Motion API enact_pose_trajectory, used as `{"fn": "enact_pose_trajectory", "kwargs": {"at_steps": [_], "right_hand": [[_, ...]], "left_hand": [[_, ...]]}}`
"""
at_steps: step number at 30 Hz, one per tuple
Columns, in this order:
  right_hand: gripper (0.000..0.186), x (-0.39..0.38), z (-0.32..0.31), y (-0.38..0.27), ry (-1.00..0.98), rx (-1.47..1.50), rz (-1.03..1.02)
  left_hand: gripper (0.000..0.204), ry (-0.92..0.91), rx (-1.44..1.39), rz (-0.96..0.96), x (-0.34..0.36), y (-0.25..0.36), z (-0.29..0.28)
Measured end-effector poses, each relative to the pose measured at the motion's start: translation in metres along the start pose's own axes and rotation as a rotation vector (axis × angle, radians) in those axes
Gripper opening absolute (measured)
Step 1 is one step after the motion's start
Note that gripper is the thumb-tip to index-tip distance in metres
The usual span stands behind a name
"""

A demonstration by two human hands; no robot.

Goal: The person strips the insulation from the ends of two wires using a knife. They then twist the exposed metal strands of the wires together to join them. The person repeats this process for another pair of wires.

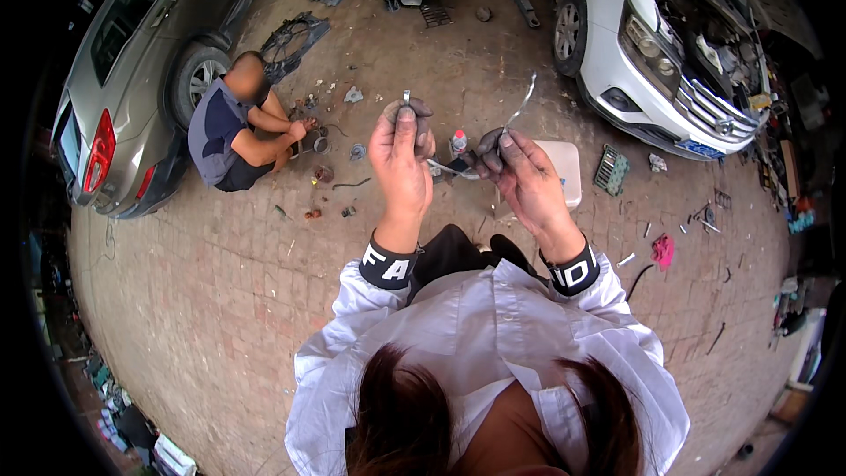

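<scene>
In front of my chest I hold up both hands, their fingers blackened with grime. My left hand (402, 145) is closed, thumb against fingers, with a short silvery tip standing up above the thumb. My right hand (522, 178) pinches a thin shiny metal strip (522, 106), whose bent free end rises above the fingers and leans right. Between the hands runs a pale narrow length that looks like the same strip; whether all the parts join is hidden by my fingers. Just beyond the hands, a bottle with a red cap (458, 143) stands low down.
A white stool (568, 178) is beyond my right hand. Left, a person (231, 123) crouches beside a grey car (132, 115). A white car (634, 53) with its hood up stands right. A green tool case (612, 169), pink cloth (663, 251) and scattered parts lie on brick paving.
</scene>
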State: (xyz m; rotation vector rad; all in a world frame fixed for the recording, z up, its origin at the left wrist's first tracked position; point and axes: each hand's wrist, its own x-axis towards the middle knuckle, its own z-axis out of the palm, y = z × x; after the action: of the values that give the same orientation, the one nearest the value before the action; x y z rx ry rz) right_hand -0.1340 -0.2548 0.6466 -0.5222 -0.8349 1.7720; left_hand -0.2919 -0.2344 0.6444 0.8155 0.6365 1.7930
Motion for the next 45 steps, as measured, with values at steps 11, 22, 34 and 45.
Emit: {"fn": "enact_pose_trajectory", "kwargs": {"at_steps": [11, 22, 34, 45], "right_hand": [[0.026, -0.002, 0.0, -0.004, -0.188, -0.627, 0.123], [0.01, -0.008, 0.009, 0.0, -0.016, -1.189, -0.262], [0.006, 0.003, 0.011, -0.002, 0.055, -1.295, -0.273], [0.009, 0.006, 0.006, 0.001, 0.045, -1.25, -0.229]], "left_hand": [[0.018, -0.075, -0.108, -0.197, 0.01, 0.018, 0.003], [0.017, 0.087, 0.047, -0.266, 0.006, 0.012, 0.004], [0.021, -0.112, 0.062, -0.252, 0.001, 0.018, 0.026], [0.018, -0.067, -0.185, -0.37, 0.008, 0.003, 0.015]]}}
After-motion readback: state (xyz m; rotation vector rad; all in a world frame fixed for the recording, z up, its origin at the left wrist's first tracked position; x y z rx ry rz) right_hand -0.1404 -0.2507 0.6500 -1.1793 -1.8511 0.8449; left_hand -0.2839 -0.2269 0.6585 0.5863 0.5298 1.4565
